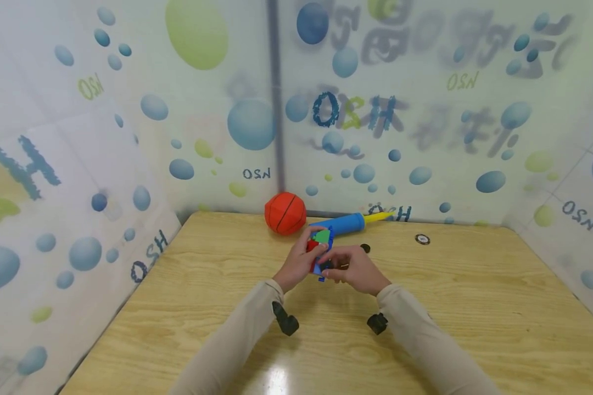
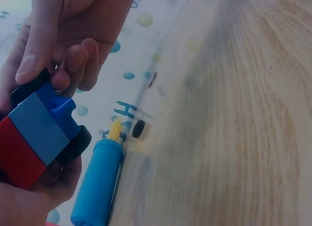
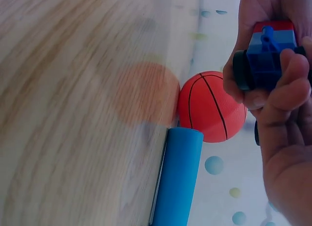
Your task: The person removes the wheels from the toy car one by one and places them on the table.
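In the head view my left hand (image 1: 294, 262) grips a toy block car (image 1: 313, 248) above the middle of the table. The car has a blue wheeled base, red and light-blue blocks, and a green piece on top. From the right, my right hand (image 1: 357, 267) meets its lower end. The left wrist view shows the right thumb and fingers pinching a black wheel (image 2: 30, 87) at the car's side. Another black wheel (image 2: 77, 145) sits on the opposite side, close to the left fingers. In the right wrist view, a wheel (image 3: 240, 70) stands beside the blue base.
A red ball (image 1: 285, 213) with black lines stands at the table's back edge. Beside it lies a blue pump (image 1: 343, 224) with a yellow tip. Farther right are a small black wheel (image 1: 365, 248) and a round chip (image 1: 422, 239). Patterned walls (image 1: 217, 142) enclose the wooden table (image 1: 202, 307).
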`<action>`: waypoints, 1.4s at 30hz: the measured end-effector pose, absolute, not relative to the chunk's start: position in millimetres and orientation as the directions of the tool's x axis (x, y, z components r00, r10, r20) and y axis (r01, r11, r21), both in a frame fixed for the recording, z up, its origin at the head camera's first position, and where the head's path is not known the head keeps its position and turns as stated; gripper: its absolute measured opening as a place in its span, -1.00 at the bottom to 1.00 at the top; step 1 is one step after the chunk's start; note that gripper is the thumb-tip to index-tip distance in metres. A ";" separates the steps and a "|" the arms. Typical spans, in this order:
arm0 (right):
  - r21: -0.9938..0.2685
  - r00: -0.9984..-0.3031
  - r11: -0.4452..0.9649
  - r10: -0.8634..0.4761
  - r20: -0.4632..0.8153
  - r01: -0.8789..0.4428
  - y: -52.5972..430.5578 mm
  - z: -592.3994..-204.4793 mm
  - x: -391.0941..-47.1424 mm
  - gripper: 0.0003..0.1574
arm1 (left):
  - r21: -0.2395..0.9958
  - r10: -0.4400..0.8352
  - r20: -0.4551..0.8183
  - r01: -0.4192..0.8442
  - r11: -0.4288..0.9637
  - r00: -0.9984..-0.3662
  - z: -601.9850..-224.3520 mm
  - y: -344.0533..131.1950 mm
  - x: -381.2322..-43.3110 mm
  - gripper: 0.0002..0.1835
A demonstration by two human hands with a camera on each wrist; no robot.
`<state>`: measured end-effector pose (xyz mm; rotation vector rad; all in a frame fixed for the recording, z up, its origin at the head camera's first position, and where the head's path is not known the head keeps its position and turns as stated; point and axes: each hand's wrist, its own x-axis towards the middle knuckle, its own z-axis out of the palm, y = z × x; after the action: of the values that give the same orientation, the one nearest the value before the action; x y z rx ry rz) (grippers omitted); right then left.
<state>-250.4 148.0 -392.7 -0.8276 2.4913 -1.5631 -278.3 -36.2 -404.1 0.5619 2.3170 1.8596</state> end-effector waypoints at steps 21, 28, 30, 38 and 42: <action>-0.761 -0.825 0.394 -0.468 0.317 -0.516 155.5 -389.4 -252.6 -0.71 | 0.954 0.270 0.100 0.170 0.248 -0.957 -407.4 -46.0 -282.4 -0.57; -0.781 -0.855 0.431 -0.460 0.240 -0.452 176.7 -385.0 -259.5 -0.64 | 0.963 0.291 0.092 0.159 0.218 -0.952 -400.2 -50.5 -279.6 -0.57; -0.767 -0.856 0.458 -0.466 0.223 -0.449 182.5 -385.6 -262.3 -0.64 | 0.968 0.295 0.082 0.147 0.203 -0.952 -399.8 -51.3 -279.7 -0.57; -0.628 -0.896 0.653 -0.402 0.188 -0.424 208.9 -394.7 -275.9 -0.62 | 0.984 0.329 0.078 0.127 0.128 -0.941 -399.8 -54.3 -277.7 -0.56; -0.630 -0.930 0.699 -0.351 0.110 -0.338 220.4 -399.2 -282.3 -0.61 | 0.982 0.329 0.078 0.128 0.136 -0.941 -401.1 -55.4 -277.2 -0.56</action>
<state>-282.3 220.4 -399.2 -0.5831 2.8782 -1.0621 -277.2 -55.4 -401.1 0.4563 2.2442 1.9145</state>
